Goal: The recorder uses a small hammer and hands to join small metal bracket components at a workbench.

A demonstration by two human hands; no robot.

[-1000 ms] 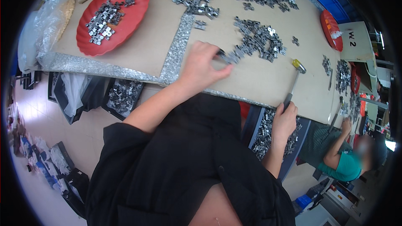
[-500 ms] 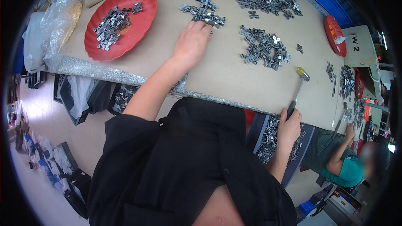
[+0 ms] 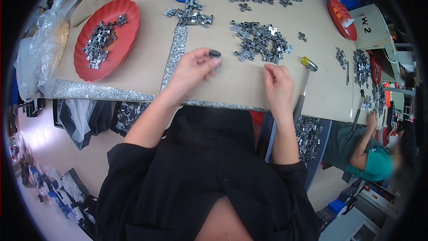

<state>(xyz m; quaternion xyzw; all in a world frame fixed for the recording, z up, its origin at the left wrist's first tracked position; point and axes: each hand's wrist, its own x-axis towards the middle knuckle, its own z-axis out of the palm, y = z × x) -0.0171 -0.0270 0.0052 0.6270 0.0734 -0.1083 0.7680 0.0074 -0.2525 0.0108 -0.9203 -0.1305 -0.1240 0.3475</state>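
Both hands pinch small metal parts over the near edge of the desk.

The left hand (image 3: 191, 69) holds a small dark metal piece (image 3: 215, 53) between thumb and fingertips, its grip closed on it and raised just off the desk (image 3: 147, 69), likely to turn it for fitting. The right hand (image 3: 277, 82) has its fingers curled together as if nipping something tiny; what it holds I cannot tell. The pile of grey metal clips (image 3: 259, 41) lies just beyond both hands, within easy reach. A hammer (image 3: 303, 85) rests beside the right hand, near the front edge. A red tray (image 3: 118, 47) of clips sits toward the left edge.
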